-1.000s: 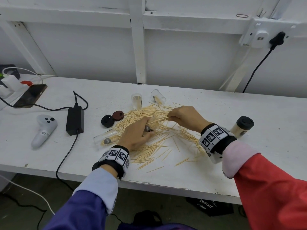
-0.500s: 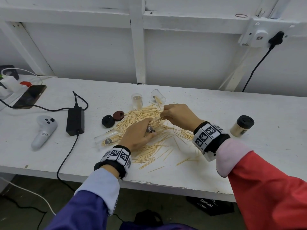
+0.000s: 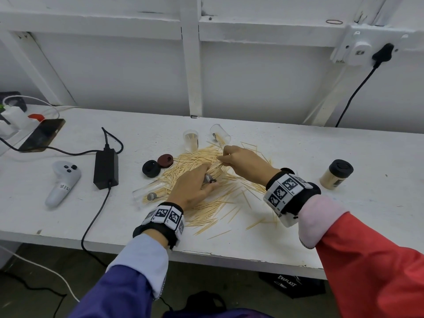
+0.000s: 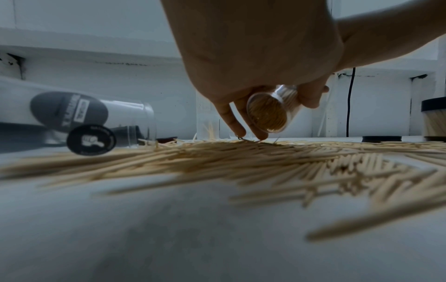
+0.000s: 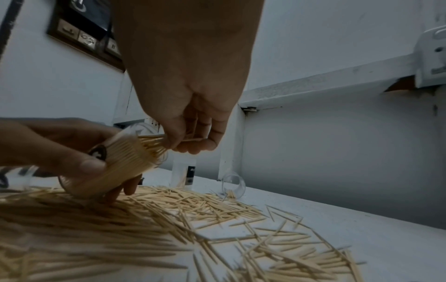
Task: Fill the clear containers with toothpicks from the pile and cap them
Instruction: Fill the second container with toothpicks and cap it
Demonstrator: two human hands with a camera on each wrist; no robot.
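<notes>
A pile of toothpicks (image 3: 206,180) (image 4: 241,158) (image 5: 169,219) spreads over the white table (image 3: 321,157). My left hand (image 3: 195,187) (image 4: 253,66) (image 5: 53,148) grips a clear container (image 4: 270,112) (image 5: 115,166) packed with toothpicks, tilted over the pile. My right hand (image 3: 243,161) (image 5: 190,106) pinches a small bundle of toothpicks (image 5: 154,142) at that container's mouth. One clear container (image 3: 191,140) stands upright behind the pile, another (image 3: 220,134) (image 5: 233,185) lies tipped beside it, and a third (image 3: 149,191) (image 4: 96,122) lies on its side at the left. Two loose dark caps (image 3: 151,168) (image 3: 165,160) sit left of the pile.
A filled, capped container (image 3: 336,174) stands at the right. A power adapter (image 3: 106,168) with its cable, a white controller (image 3: 63,182) and a phone (image 3: 42,134) lie at the left. The table's front edge (image 3: 229,255) runs close under my wrists. A white wall rises behind.
My right hand has moved left and farther back with its toothpicks, up to the mouth of the container. My left hand has stayed in place with the container.
</notes>
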